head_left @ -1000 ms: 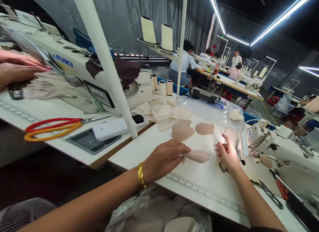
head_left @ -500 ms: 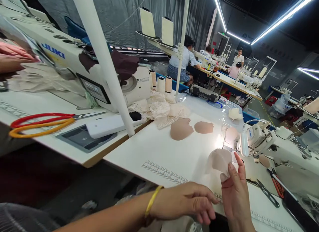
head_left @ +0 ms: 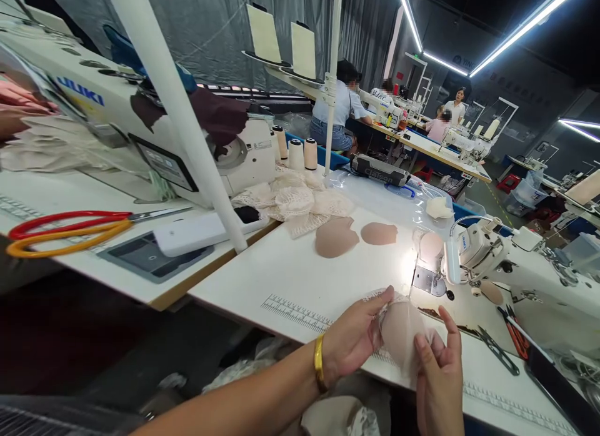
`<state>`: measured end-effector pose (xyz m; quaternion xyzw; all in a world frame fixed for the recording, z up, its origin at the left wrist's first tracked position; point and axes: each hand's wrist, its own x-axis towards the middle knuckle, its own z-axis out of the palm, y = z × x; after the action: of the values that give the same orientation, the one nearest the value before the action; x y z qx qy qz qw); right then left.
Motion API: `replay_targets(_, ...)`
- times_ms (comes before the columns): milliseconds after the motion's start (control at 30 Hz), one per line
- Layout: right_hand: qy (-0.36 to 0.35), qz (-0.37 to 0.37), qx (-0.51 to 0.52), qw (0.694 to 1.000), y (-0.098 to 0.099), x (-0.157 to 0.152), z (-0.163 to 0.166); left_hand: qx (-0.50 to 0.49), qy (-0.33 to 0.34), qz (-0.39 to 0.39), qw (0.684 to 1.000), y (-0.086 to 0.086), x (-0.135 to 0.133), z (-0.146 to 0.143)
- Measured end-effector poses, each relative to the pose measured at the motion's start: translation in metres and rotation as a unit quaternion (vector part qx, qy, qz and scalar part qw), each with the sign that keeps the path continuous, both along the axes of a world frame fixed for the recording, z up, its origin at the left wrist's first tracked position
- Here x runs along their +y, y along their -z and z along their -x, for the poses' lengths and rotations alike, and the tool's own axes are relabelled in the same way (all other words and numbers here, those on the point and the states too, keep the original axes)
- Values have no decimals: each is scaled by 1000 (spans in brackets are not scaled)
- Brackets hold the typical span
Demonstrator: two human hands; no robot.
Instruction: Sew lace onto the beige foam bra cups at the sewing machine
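Note:
Both hands hold one sheer beige fabric piece [head_left: 402, 330] with a lace edge, just above the table's front edge. My left hand [head_left: 359, 330], with a yellow band at its wrist, pinches its left side between thumb and fingers. On the right side, my right hand [head_left: 438, 367] grips the fabric with the thumb in front and a forefinger raised. Beyond the hands lie a larger tan cut piece [head_left: 335, 238] and a smaller tan cut piece [head_left: 379, 233], flat on the white table [head_left: 244, 270].
A sewing machine [head_left: 478, 252] with a lit lamp stands to the right, thread snips [head_left: 499, 351] near it. Cream lace [head_left: 297, 202] is heaped at the back. Large scissors [head_left: 70, 230] and a second machine [head_left: 107, 105] are at left. A white pole [head_left: 173, 111] rises between.
My left hand has moved from hanging loose beside the fabric to gripping its left side. The fabric has come lower and closer to the table's front edge. The view has shifted slightly.

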<state>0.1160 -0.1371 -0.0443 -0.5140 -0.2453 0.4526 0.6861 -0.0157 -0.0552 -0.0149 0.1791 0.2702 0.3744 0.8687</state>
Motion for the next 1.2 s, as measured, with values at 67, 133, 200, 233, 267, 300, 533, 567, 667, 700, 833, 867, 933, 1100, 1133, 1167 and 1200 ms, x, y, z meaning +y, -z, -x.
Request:
replay_targets(67, -5, 1, 5, 1000, 6, 3, -6, -8, 0, -9, 1000, 1, -2, -2)
replay_targets(133, -13, 0, 8, 1000, 11, 3, -9, -3, -10, -21, 1000, 2, -2, -3)
replay_targets(200, -13, -6, 11, 1000, 14, 3, -9, 5, -18, -15, 1000, 3, -1, -4)
replay_targets(233, -9, -7, 12, 1000, 14, 3, -9, 6, -18, -7, 1000, 4, -1, -5)
replay_targets(267, -3, -8, 12, 1000, 12, 2, -8, 6, -14, 3, 1000, 5, 0, -5)
replay_targets(300, 3, -8, 12, 1000, 11, 2, -7, 4, -9, 11, 1000, 6, 1, -6)
replay_targets(533, 10, -6, 2, 1000, 2, 2, -3, -4, 4, 9, 1000, 8, 0, -11)
replay_targets(567, 11, -6, 6, 1000, 3, 2, -3, 2, -3, 4, 1000, 6, 0, -11)
replay_targets(667, 15, -13, 22, 1000, 8, 4, -7, 11, -15, -16, 1000, 3, -1, -11)
replay_targets(700, 12, -14, 26, 1000, 10, 5, -9, 12, -15, -23, 1000, 2, -2, -11)
replay_targets(833, -2, -10, 22, 1000, 21, 8, -17, 17, -13, -36, 999, 2, -1, -12)
replay_targets(867, -3, -12, 18, 1000, 23, 8, -18, 17, -13, -34, 999, 3, -1, -12)
replay_targets(933, -4, -17, 14, 1000, 24, 8, -18, 13, -9, -26, 1000, 4, 0, -13)
replay_targets(1100, -7, -20, 12, 1000, 24, 8, -17, 5, 3, -17, 1000, 5, 2, -17)
replay_targets(1133, -4, -20, 11, 1000, 24, 9, -17, 5, 3, -17, 1000, 6, 2, -18)
replay_targets(1167, -3, -19, 10, 1000, 24, 9, -17, 6, 3, -16, 1000, 6, 2, -19)
replay_targets(1200, -1, -19, 10, 1000, 25, 9, -18, 9, 4, -14, 1000, 6, 2, -20)
